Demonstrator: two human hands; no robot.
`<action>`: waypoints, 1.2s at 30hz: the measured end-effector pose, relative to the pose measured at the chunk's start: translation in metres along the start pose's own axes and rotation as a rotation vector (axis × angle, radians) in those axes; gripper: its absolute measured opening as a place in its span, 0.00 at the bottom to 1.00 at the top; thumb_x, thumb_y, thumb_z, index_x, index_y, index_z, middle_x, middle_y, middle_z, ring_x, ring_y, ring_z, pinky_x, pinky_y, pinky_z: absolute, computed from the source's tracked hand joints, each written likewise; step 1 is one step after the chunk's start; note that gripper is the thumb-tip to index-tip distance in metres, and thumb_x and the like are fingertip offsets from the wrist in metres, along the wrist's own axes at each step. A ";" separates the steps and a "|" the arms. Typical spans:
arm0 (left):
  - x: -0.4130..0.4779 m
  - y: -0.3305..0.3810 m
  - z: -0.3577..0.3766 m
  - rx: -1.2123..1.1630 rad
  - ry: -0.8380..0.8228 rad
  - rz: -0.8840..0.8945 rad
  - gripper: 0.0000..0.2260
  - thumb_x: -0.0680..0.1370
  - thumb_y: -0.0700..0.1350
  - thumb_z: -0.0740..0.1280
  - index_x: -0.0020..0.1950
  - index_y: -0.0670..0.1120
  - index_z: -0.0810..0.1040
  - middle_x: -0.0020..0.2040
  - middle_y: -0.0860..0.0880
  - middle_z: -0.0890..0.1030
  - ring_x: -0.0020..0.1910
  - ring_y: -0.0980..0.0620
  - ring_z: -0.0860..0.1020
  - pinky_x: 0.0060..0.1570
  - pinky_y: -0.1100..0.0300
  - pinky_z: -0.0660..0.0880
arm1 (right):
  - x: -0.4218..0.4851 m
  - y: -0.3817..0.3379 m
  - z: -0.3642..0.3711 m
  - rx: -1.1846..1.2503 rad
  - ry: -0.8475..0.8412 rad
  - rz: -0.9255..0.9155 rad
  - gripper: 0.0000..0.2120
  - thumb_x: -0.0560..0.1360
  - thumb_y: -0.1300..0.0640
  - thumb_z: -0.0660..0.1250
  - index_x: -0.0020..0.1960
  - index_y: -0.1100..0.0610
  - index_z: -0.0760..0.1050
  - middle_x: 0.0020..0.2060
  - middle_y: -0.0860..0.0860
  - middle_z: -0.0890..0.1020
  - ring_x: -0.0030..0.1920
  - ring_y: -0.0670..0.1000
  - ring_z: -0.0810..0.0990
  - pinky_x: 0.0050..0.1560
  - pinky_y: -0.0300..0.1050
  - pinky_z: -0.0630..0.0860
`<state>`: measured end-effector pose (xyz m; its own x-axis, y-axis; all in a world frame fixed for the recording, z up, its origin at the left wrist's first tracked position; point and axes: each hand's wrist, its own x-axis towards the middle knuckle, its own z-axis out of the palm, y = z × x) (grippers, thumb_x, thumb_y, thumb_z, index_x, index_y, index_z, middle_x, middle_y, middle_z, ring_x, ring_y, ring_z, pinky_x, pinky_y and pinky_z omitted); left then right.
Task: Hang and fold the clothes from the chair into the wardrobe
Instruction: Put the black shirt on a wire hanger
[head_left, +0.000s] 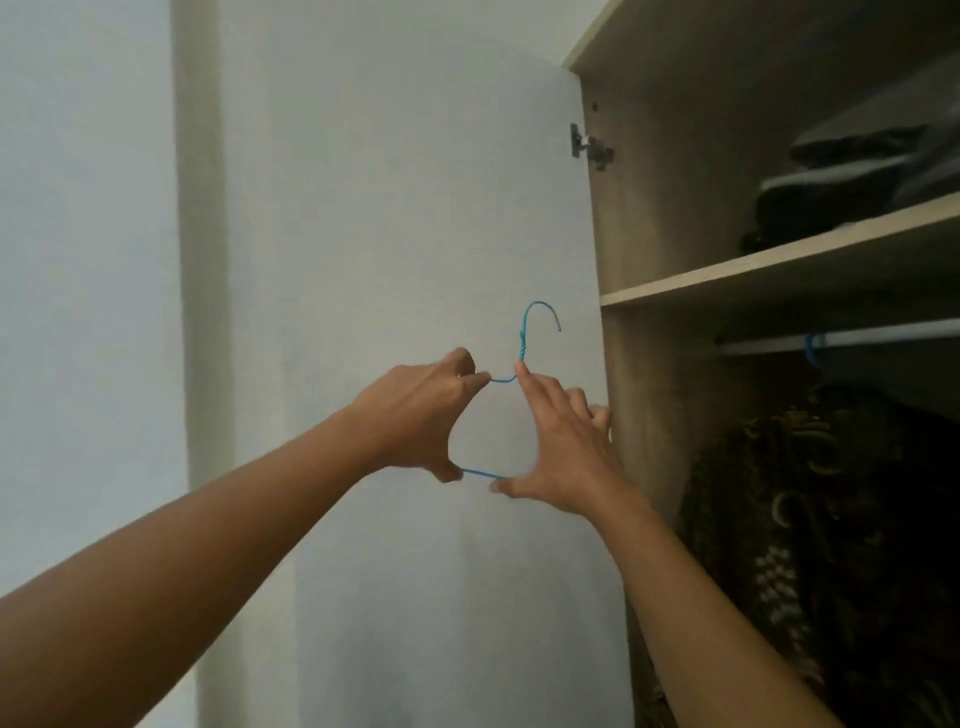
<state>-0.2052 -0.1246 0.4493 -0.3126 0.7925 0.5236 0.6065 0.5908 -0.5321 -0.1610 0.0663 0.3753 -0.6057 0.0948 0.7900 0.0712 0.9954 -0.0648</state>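
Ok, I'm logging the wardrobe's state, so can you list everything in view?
hanger: one, blue wire, held before the open door
wardrobe door: one, white, swung open at left
hinge: one, metal, on the door's upper edge
shelf: one, light wood, upper right
folded clothes: one stack, dark and grey, on the shelf
rail: one, pale, under the shelf
second hanger: one, blue, hooked on the rail
patterned garment: one, dark with gold, hanging below the rail
left hand: one, pinches the hanger's left side
right hand: one, fingers stretched, touching its neck and lower bar
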 end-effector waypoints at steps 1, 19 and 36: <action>-0.025 -0.012 -0.006 -0.004 -0.001 -0.028 0.47 0.60 0.62 0.80 0.73 0.49 0.66 0.66 0.50 0.69 0.43 0.47 0.78 0.37 0.57 0.73 | -0.005 -0.025 -0.004 0.014 0.000 -0.031 0.65 0.58 0.31 0.77 0.80 0.45 0.39 0.75 0.43 0.56 0.68 0.51 0.63 0.61 0.50 0.60; -0.445 -0.171 -0.084 0.078 -0.247 -0.597 0.52 0.63 0.66 0.78 0.79 0.52 0.58 0.71 0.52 0.65 0.52 0.49 0.79 0.48 0.55 0.79 | -0.072 -0.438 0.005 0.310 -0.221 -0.596 0.63 0.60 0.40 0.80 0.78 0.40 0.38 0.69 0.46 0.59 0.56 0.55 0.72 0.48 0.51 0.76; -0.714 -0.318 -0.011 0.103 -0.492 -0.966 0.49 0.64 0.65 0.78 0.78 0.56 0.57 0.68 0.54 0.68 0.57 0.52 0.76 0.53 0.54 0.79 | -0.114 -0.757 0.174 0.590 -0.349 -0.874 0.58 0.64 0.41 0.78 0.78 0.42 0.38 0.72 0.48 0.57 0.61 0.55 0.71 0.53 0.53 0.75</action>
<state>-0.1674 -0.8798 0.2520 -0.8968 -0.0536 0.4393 -0.1101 0.9885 -0.1041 -0.2838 -0.6954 0.2286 -0.4602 -0.7361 0.4963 -0.8213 0.5653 0.0770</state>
